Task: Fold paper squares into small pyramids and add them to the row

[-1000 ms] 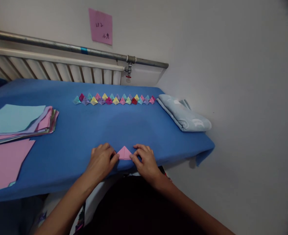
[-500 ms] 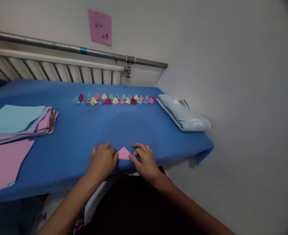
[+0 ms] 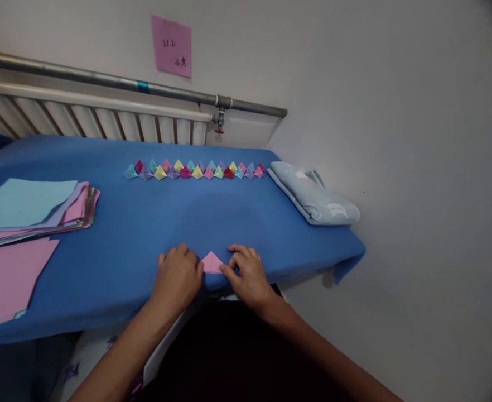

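A small piece of pink paper, folded into a triangle with its point facing away from me, lies at the near edge of the blue-covered table. A crease runs down its middle. My left hand is closed, with its fingertips on the paper's left corner. At the right corner, my right hand pinches the paper between thumb and finger. Farther back, several small folded paper pieces in many colours stand in two staggered rows.
A stack of coloured paper sheets lies at the left, with pink sheets nearer me. A folded light-blue blanket rests at the right end. Behind the table are a radiator and a metal pipe. A pink note hangs on the wall.
Almost nothing differs. My left hand and forearm have shifted very slightly to the right; the pink paper and my right hand stay in place.
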The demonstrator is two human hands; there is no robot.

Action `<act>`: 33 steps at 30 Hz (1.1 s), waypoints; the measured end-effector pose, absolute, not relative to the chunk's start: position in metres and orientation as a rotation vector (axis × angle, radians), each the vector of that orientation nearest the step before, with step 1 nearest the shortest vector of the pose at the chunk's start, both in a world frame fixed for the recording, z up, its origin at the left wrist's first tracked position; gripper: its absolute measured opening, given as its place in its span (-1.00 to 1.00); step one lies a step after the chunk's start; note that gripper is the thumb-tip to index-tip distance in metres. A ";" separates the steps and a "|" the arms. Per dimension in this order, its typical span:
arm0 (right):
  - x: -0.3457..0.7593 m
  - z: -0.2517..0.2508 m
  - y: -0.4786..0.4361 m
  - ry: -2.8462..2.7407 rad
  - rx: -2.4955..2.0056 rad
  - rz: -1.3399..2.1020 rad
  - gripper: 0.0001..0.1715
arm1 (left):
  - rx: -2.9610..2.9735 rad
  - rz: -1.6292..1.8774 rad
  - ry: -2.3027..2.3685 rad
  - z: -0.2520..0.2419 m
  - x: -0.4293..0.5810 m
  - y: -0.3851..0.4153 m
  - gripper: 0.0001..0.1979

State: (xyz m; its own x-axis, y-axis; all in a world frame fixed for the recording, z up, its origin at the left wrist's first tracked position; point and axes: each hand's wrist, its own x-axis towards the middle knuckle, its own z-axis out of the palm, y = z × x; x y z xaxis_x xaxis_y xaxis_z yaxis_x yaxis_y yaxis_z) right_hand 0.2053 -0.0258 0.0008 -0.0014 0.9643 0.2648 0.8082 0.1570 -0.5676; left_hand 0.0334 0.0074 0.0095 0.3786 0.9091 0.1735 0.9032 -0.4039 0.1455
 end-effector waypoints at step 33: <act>0.208 0.002 -0.026 -1.824 -1.696 0.421 -0.77 | 2.847 1.227 1.047 -0.026 0.027 -0.016 -0.68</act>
State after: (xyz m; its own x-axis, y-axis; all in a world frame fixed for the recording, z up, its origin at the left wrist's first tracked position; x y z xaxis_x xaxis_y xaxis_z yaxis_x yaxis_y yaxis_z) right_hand 0.2076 -0.0264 0.0019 0.0023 0.9769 0.2137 0.7845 0.1308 -0.6062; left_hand 0.0269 -0.0156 -0.0259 0.5162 0.5056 0.6913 0.6030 -0.7877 0.1258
